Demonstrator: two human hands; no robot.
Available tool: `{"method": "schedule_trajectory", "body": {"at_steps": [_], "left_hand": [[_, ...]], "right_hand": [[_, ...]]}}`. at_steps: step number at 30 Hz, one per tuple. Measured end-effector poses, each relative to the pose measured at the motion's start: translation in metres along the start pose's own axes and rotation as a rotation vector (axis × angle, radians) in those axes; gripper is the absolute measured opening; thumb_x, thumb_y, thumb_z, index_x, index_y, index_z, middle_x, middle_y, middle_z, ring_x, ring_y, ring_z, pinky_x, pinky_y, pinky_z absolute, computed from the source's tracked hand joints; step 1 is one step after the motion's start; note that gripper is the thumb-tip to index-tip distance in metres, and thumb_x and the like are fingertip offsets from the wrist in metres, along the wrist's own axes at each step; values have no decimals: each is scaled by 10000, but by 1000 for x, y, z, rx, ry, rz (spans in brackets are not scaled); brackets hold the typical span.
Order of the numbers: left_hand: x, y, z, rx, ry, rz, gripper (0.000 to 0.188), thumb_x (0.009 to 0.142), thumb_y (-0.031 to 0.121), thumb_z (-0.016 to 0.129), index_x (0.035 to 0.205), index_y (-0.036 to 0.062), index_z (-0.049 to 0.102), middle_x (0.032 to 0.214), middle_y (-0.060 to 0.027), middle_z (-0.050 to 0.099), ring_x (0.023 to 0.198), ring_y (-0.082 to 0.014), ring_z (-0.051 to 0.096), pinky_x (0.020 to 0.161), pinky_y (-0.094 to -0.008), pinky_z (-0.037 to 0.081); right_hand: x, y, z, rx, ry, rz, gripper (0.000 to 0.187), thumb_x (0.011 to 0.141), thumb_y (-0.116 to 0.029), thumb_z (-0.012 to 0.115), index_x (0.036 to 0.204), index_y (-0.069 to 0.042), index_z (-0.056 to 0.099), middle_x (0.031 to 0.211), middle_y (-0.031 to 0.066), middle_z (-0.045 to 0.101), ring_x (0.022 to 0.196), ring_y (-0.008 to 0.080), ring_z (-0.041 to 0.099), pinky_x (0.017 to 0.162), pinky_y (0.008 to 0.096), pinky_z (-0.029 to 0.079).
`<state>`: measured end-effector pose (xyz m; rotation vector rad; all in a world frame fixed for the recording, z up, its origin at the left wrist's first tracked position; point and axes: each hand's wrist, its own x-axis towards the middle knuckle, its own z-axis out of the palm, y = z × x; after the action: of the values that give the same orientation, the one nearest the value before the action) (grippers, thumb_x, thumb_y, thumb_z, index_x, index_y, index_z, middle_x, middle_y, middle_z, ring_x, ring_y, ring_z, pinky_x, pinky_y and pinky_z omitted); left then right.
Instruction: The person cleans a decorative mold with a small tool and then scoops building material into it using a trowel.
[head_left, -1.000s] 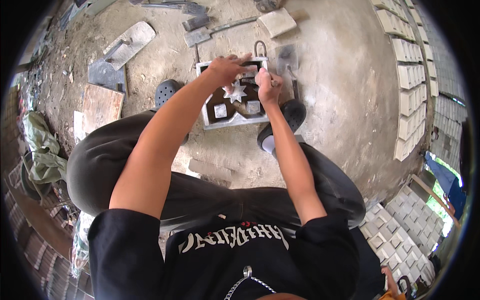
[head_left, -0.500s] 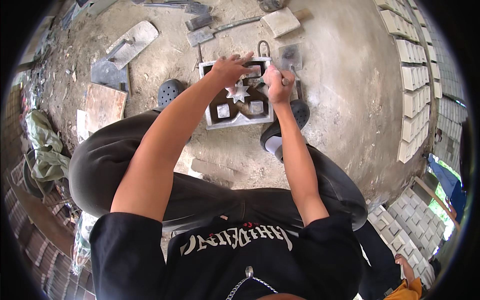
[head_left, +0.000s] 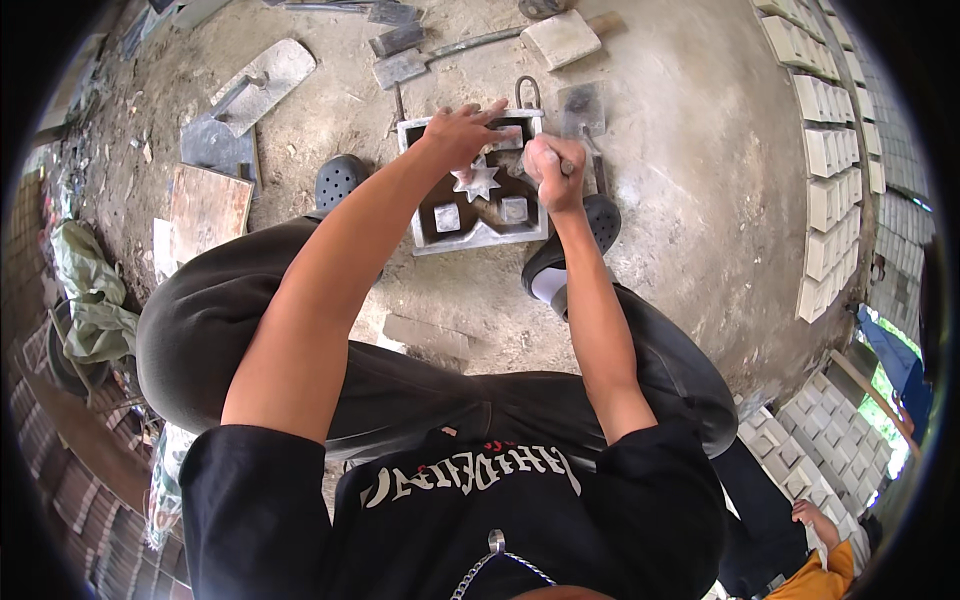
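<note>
A grey metal mould (head_left: 478,240) lies on the ground between my feet. It has a raised star (head_left: 477,183) and square blocks inside, and a rod loop at its far edge. My left hand (head_left: 460,138) rests over the far left part of the mould, fingers spread and holding nothing. At the mould's right wall, my right hand (head_left: 554,172) is closed in a fist around a short-handled tool (head_left: 567,167). Only the round end of its handle shows; its working end is hidden by my hand.
Pale cast blocks (head_left: 826,155) stand in rows along the right. Beyond the mould lie a long-handled tool (head_left: 470,46) and a pale slab (head_left: 560,43). A plastering float (head_left: 262,88) and a board (head_left: 210,212) are at left. Another person's hand (head_left: 815,522) shows at lower right.
My right hand has shifted slightly, now covering the tool's working end more. My left hand and the mould have hardly moved.
</note>
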<state>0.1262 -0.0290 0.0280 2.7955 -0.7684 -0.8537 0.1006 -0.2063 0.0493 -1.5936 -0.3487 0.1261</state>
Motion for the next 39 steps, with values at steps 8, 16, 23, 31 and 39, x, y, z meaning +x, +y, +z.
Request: {"method": "schedule_trajectory", "body": {"at_steps": [8,16,23,31,39], "left_hand": [[3,-1,1,-25,-6,5,1133,526,271,882,1420,510,229,1575,61,57,1372,-248,304,1017,-486,391],[1,3,-1,-19,-39,-1,1146,523,268,885,1421,515,216,1574,61,59,1378,-255,290,1051,-489,366],[-1,4,-3,-14,-21,-14,1138,535,257,882,1421,514,216,1575,61,49,1393,-263,266,1061,-501,354],[-4,5,-6,-22,-33,-27,1030,554,274,877,1406,453,326,1572,68,55,1400,-258,247,1062,-497,358],[-7,4,4,-41,50,33,1093,569,372,861,1448,444,215,1579,-10,19,1426,-310,163,1096,-589,251]], "right_hand": [[-6,27,3,272,168,62,299,841,-61,420,548,-19,376,530,-16,391,471,64,326,445,269,249],[3,28,5,231,169,136,350,871,-94,428,529,-41,371,516,-20,380,473,72,343,448,267,246],[1,30,6,181,100,85,331,860,-88,414,538,-20,380,523,-14,385,479,70,329,452,274,256],[8,31,9,65,53,120,330,873,-130,477,567,-6,457,520,-20,412,492,62,375,449,273,273],[13,32,3,104,101,103,382,885,-115,427,520,-79,320,528,-22,344,446,77,292,430,259,214]]}}
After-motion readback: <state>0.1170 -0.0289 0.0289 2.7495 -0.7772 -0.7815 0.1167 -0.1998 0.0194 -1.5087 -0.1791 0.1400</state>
